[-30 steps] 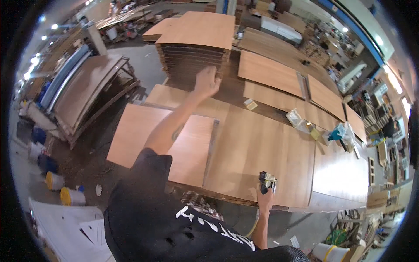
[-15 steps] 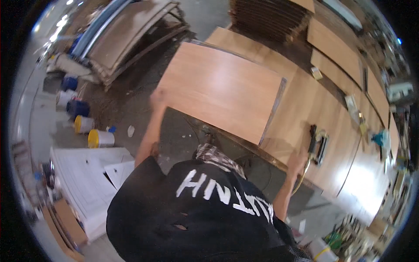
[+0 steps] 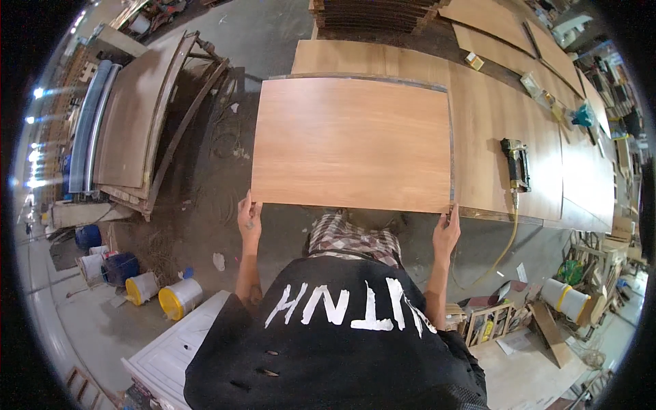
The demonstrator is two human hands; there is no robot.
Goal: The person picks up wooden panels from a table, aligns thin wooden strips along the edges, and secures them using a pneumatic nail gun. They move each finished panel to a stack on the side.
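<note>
A light-brown wood-grain panel (image 3: 352, 143) lies in front of me, over the near left part of a larger wooden sheet (image 3: 492, 116). My left hand (image 3: 249, 216) pinches the panel's near left corner. At the near right corner, my right hand (image 3: 447, 232) has its fingers closed on the panel's edge. Dark strips show along the panel's far and right sides. To the right of my right hand, a black nail gun (image 3: 516, 166) rests on the larger sheet, with a yellowish hose (image 3: 507, 246) hanging from it over the near edge.
A stack of boards (image 3: 376, 17) stands beyond the sheet. On the left is a rack with leaning boards (image 3: 137, 116); below it are yellow-lidded buckets (image 3: 181, 301) and blue containers (image 3: 119, 268). A brush (image 3: 474, 61) and a teal item (image 3: 583, 115) lie at the far right.
My right hand has moved from beside the nail gun to the panel's near right corner. My view has turned, so the panel now appears nearly straight. The left hand stays at its corner.
</note>
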